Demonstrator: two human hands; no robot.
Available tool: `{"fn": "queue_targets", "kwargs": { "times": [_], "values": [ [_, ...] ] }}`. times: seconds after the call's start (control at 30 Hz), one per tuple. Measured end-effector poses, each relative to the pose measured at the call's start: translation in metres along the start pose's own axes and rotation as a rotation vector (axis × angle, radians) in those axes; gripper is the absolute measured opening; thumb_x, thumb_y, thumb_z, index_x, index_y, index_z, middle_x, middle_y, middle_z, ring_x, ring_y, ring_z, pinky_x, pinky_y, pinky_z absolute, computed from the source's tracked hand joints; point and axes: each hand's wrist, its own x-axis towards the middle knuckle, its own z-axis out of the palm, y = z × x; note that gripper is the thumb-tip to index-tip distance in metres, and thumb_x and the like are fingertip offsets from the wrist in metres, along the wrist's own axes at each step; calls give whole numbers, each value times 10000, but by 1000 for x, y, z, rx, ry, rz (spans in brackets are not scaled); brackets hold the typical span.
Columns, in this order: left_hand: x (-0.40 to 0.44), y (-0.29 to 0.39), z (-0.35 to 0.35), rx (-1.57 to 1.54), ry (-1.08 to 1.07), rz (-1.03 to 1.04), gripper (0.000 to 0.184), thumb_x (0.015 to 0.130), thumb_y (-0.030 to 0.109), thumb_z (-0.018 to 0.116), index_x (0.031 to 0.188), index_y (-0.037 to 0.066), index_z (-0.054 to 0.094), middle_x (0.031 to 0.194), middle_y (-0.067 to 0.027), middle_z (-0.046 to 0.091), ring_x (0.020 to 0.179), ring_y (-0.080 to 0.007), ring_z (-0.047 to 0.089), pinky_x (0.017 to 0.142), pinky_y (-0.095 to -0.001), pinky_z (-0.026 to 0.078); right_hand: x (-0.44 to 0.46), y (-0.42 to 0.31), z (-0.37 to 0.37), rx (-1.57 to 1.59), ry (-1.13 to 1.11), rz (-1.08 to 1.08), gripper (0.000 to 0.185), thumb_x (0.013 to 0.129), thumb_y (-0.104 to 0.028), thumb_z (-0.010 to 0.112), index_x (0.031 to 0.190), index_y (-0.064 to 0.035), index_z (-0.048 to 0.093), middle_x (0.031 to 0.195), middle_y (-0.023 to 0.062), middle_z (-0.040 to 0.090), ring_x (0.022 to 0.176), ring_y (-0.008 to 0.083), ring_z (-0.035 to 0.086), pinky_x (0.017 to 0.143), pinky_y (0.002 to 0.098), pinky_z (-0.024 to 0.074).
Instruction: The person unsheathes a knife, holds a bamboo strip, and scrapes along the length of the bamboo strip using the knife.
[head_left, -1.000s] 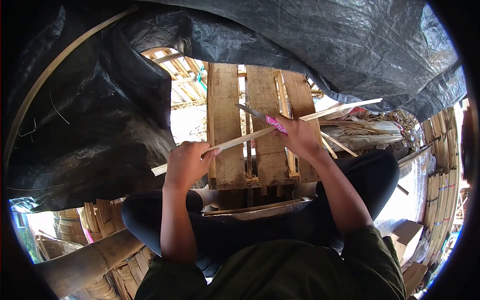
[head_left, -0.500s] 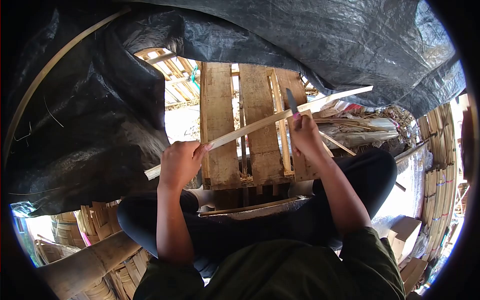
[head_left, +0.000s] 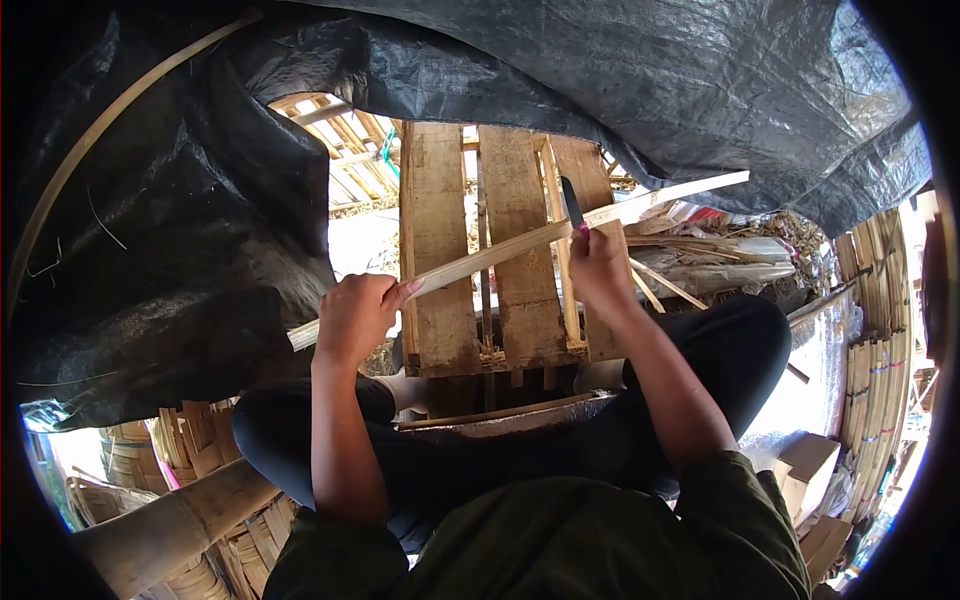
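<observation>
A long pale strip of wood or bamboo [head_left: 490, 256] slants across the planks of a wooden bench [head_left: 437, 230], its right end higher. My left hand [head_left: 354, 316] is closed round the strip near its lower left end. In my right hand [head_left: 602, 268] is a knife [head_left: 572, 202], gripped by its pink handle, the dark blade pointing up and crossing the strip. The handle is mostly hidden by my fingers.
Black plastic sheeting [head_left: 640, 80] hangs over the far side and the left. Split strips and debris [head_left: 710, 250] lie right of the bench. A thick bamboo pole [head_left: 180, 520] is at the lower left, a cardboard box [head_left: 808, 470] at the lower right.
The knife has swung from lying slanted left to pointing up, and my right hand has turned with it. The strip's right end has risen slightly. My left hand keeps its hold.
</observation>
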Motion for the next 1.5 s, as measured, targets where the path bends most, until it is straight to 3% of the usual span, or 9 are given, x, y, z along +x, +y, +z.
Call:
{"fn": "queue_targets", "kwargs": {
  "times": [0.07, 0.2, 0.23, 0.47, 0.53, 0.7, 1.07, 1.3, 1.5],
  "values": [
    [-1, -1, 2, 36, 23, 16, 531, 948, 543, 572, 708, 83, 684, 623, -109, 647, 621, -330, 658, 611, -443, 503, 15, 0, -27, 164, -382, 342, 447, 1036, -312, 442, 884, 60, 636, 662, 240, 635, 569, 368, 648, 526, 460, 482],
    [0, 5, 7, 119, 105, 56, 509, 934, 549, 584, 725, 98, 696, 636, -108, 654, 625, -331, 662, 605, -442, 505, 5, -25, -28, 244, -462, 452, 443, 1048, -338, 422, 951, 43, 627, 613, 184, 610, 485, 277, 612, 464, 421, 447],
    [0, 5, 8, 117, 104, 53, 509, 934, 549, 584, 725, 98, 696, 636, -108, 654, 625, -331, 662, 605, -442, 505, -5, -14, -10, 202, -435, 248, 444, 1056, -330, 410, 924, 33, 630, 586, 149, 595, 427, 239, 549, 441, 402, 419],
    [0, 4, 8, 101, 84, 55, 500, 930, 549, 588, 741, 101, 703, 659, -107, 662, 643, -357, 659, 607, -452, 503, 18, -12, -33, 139, -389, 409, 453, 1057, -307, 403, 904, 58, 623, 614, 183, 609, 513, 265, 620, 484, 407, 451],
    [1, 3, 9, 156, 107, 59, 499, 929, 550, 589, 743, 102, 705, 661, -106, 663, 646, -358, 659, 610, -453, 503, -4, 9, 12, 48, -144, 116, 447, 1060, -306, 398, 909, 51, 620, 621, 192, 612, 511, 272, 625, 475, 403, 452],
    [-1, 2, 2, 68, 71, 29, 505, 931, 545, 591, 735, 89, 686, 648, -133, 642, 645, -368, 653, 614, -462, 504, 12, -20, -42, 306, -409, 518, 371, 1055, -278, 432, 935, 25, 610, 582, 103, 562, 446, 178, 538, 423, 369, 410],
    [-6, 6, 4, 140, 160, 72, 446, 913, 525, 618, 791, 109, 718, 672, -135, 659, 643, -372, 658, 603, -459, 507, 28, 8, -33, 333, -343, 494, 363, 1071, -328, 401, 825, -74, 481, 508, -32, 412, 360, 92, 375, 333, 294, 287],
    [-10, 0, 8, 147, 181, 99, 430, 910, 520, 621, 790, 118, 717, 677, -138, 665, 646, -370, 663, 596, -457, 511, 21, -17, -48, 400, -529, 615, 403, 1066, -333, 401, 850, -25, 546, 542, 44, 520, 408, 159, 505, 355, 334, 365],
    [-9, 5, 13, 206, 208, 122, 436, 914, 511, 618, 767, 108, 695, 662, -135, 656, 642, -363, 662, 588, -446, 510, 0, -20, -26, 318, -373, 436, 381, 1070, -355, 412, 905, -38, 544, 542, 18, 467, 389, 137, 439, 369, 319, 350]
  ]
}}
